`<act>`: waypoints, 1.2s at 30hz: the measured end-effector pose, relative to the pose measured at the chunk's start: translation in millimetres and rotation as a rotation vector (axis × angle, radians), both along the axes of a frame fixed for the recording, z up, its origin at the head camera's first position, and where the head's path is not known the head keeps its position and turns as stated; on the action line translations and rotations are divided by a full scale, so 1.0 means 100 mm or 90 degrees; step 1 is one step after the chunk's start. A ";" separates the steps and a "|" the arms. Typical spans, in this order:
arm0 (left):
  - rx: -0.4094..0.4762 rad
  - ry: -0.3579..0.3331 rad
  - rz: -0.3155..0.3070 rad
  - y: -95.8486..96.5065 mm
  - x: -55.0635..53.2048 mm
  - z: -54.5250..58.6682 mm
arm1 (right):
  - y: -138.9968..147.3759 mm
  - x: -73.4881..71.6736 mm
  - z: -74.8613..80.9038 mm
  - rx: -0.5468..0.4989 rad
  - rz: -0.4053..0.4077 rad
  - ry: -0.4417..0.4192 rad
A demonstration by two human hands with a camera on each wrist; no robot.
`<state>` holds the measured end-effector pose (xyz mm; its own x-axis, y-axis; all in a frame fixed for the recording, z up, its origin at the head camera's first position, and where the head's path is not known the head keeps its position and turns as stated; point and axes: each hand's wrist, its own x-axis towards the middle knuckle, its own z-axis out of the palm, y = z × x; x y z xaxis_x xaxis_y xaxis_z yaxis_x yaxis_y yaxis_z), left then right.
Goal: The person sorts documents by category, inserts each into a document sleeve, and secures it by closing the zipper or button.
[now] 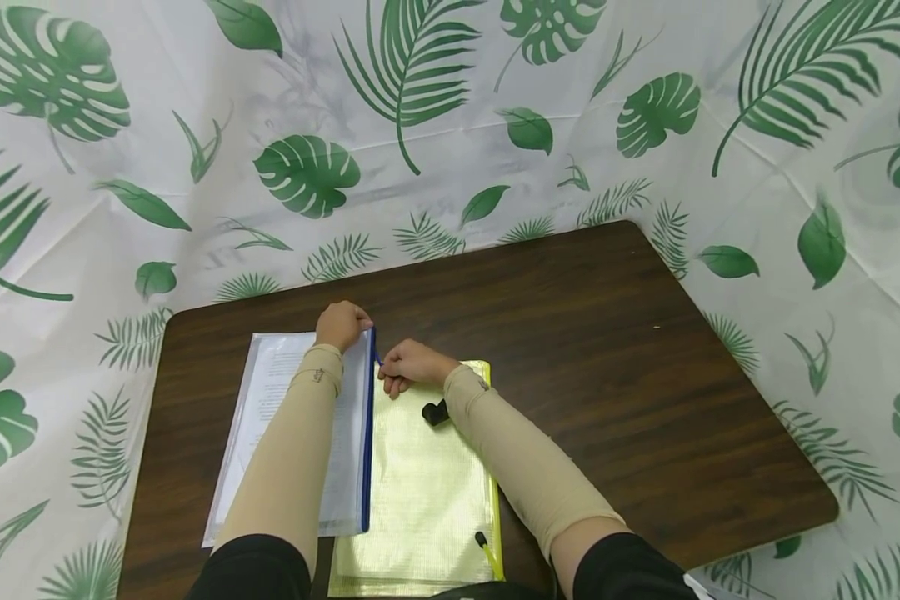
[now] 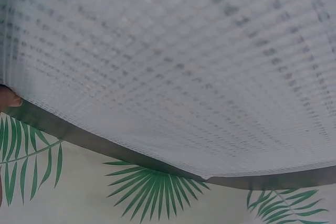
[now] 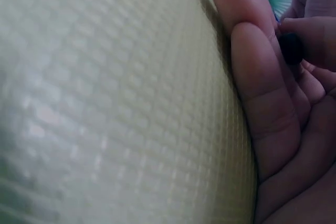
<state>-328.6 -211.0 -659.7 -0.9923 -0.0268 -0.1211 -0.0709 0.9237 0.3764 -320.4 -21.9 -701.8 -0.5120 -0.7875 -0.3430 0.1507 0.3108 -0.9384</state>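
Observation:
A clear mesh zipper document bag (image 1: 348, 467) with a blue zipper edge lies on the left of the table, printed sheets showing through it. At its far right corner, my left hand (image 1: 341, 323) pinches the blue edge. Just right of that, my right hand (image 1: 416, 365) holds the bag's zipper pull (image 3: 290, 49), a dark tab on a blue cord, between thumb and fingers. The right hand's lower fingers (image 3: 260, 72) lie against a yellow mesh zipper bag (image 1: 427, 483), which lies partly beneath the clear one. In the left wrist view the printed sheets (image 2: 173, 87) appear close up.
A black object (image 1: 435, 412) lies on the yellow bag, partly behind the right forearm. The yellow bag's own zipper pull (image 1: 487, 546) has a black tip near the front edge. A dark wood-grain table (image 1: 607, 358) carries everything, with a leaf-patterned curtain (image 1: 450, 125) behind.

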 end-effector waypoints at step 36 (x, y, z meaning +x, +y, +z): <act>0.002 0.016 0.004 -0.01 -0.01 -0.01 | -0.01 0.02 0.00 -0.003 -0.003 0.047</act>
